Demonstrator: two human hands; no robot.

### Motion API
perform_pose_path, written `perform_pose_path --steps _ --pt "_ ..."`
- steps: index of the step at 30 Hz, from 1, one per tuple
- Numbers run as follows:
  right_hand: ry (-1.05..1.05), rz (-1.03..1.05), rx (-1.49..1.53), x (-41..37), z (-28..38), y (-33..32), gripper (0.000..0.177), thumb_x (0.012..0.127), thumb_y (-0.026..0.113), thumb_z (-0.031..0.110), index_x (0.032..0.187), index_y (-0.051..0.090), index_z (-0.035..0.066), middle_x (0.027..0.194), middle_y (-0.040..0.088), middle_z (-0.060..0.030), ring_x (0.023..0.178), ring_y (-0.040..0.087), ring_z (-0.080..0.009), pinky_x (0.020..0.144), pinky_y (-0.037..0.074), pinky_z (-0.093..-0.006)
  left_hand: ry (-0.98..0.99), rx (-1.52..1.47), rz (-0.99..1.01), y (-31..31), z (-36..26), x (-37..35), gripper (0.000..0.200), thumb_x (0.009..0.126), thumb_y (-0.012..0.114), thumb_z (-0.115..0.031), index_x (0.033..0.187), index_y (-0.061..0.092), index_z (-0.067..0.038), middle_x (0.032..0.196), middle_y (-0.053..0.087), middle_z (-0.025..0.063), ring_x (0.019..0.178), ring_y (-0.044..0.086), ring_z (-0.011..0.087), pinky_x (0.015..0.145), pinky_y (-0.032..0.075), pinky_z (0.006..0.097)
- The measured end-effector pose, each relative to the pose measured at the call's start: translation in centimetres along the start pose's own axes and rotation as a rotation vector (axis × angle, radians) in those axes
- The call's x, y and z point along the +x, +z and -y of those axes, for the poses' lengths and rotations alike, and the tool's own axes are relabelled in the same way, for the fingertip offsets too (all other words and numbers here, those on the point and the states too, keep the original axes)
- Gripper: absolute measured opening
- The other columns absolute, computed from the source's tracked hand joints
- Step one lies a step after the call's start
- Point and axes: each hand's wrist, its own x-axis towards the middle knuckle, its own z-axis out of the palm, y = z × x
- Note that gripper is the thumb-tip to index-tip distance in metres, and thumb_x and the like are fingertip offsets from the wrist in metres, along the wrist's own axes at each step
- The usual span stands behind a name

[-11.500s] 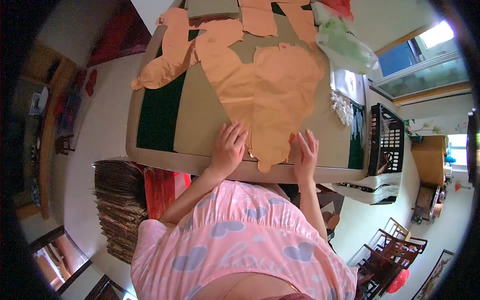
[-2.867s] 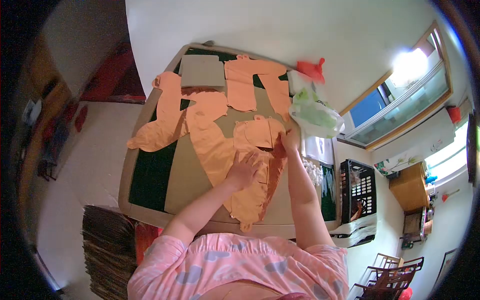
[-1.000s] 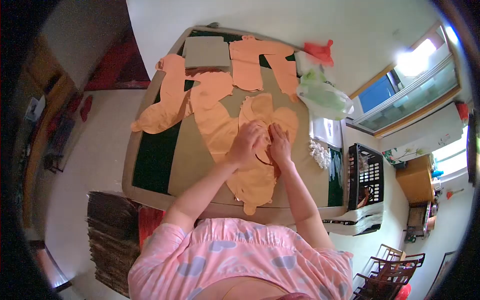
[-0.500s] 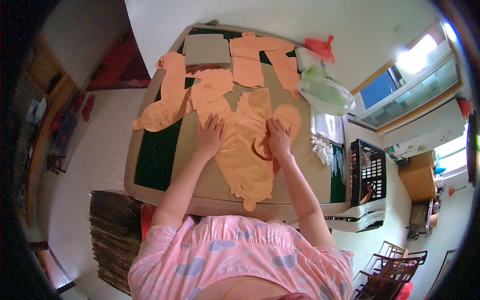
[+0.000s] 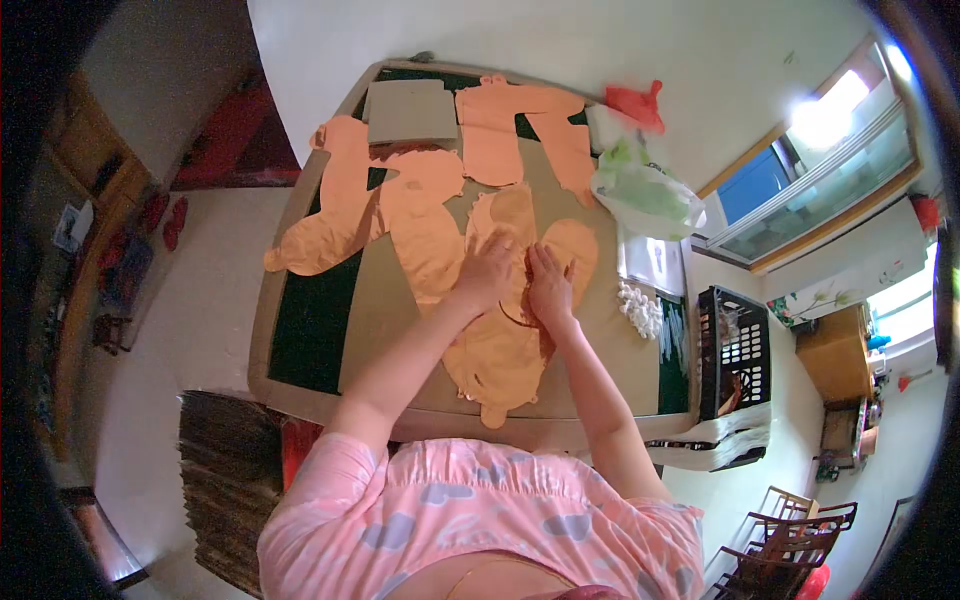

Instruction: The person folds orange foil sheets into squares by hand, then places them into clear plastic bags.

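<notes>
A flat rose-gold foil balloon [image 5: 500, 355] lies on the table in front of me, its small tab pointing my way. My left hand [image 5: 487, 270] rests palm-down on its middle, fingers extended. Close beside it, my right hand [image 5: 551, 290] presses flat along the folded right part of the foil, near a curved dark edge. Neither hand grips anything that I can see. Further flat foil balloons spread out beyond: one bent shape [image 5: 335, 235] at the left and another [image 5: 492, 140] at the far side.
A grey-brown cardboard square [image 5: 410, 115] lies at the back of the table. To the right are a clear bag with green print [image 5: 645, 185], a red bag [image 5: 635, 105], clear plastic packets [image 5: 655, 260] and small white pieces [image 5: 640, 310]. A black crate [image 5: 735, 345] stands beside the table.
My left hand has slid right across the foil, from the balloon's left part to its middle, close to my right hand. My right hand has shifted slightly left and toward me.
</notes>
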Motion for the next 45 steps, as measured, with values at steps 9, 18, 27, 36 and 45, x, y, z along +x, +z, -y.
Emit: perform_pose_path --steps 9,18,27,36,45 --pt "0.095 -0.065 0.257 0.2 -2.3 1.8 0.05 0.088 0.05 0.015 0.137 0.042 0.008 0.142 0.043 -0.0096 0.135 0.035 -0.0253 0.11 0.015 -0.0593 0.009 0.097 0.124 2.1 -0.7 1.7 0.048 0.096 0.037 -0.029 0.139 0.037 -0.008 0.148 0.032 0.0104 0.14 0.023 0.0258 0.112 0.015 0.0551" --pt "0.223 -0.165 0.081 -0.4 -4.1 2.1 0.043 0.094 0.044 0.026 0.133 0.047 0.008 0.142 0.042 -0.0119 0.134 0.035 -0.0275 0.111 0.016 -0.0557 0.002 0.126 0.194 1.9 -0.2 1.5 0.052 0.096 0.036 -0.032 0.143 0.032 -0.011 0.152 0.026 0.0083 0.142 0.019 0.024 0.113 0.012 0.0543" --pt "0.657 -0.123 -0.006 -0.5 -3.4 -2.7 0.04 0.088 0.056 0.034 0.111 0.056 0.002 0.116 0.057 -0.0164 0.11 0.052 -0.0312 0.087 0.043 -0.0507 0.011 0.112 0.166 1.3 -0.2 1.2 0.052 0.096 0.038 -0.031 0.143 0.033 -0.011 0.15 0.029 0.0091 0.142 0.02 0.0244 0.113 0.013 0.055" --pt "0.396 -0.079 1.517 0.0 -3.5 -2.6 0.019 0.085 0.054 0.01 0.101 0.058 0.001 0.101 0.061 -0.0196 0.091 0.059 -0.0364 0.08 0.048 -0.0412 0.033 0.142 0.194 1.1 -0.1 1.2 0.053 0.097 0.037 -0.032 0.144 0.031 -0.011 0.153 0.022 0.0083 0.141 0.02 0.0252 0.113 0.014 0.0555" --pt "-0.044 -0.106 0.102 -1.5 -2.9 1.9 0.043 0.094 0.045 0.018 0.135 0.044 0.007 0.139 0.043 -0.014 0.129 0.037 -0.0323 0.109 0.024 -0.0509 -0.012 -0.356 -0.052 2.1 0.1 0.9 0.047 0.091 0.045 -0.03 0.133 0.045 -0.009 0.139 0.044 0.0136 0.132 0.037 0.0309 0.109 0.028 0.0432"
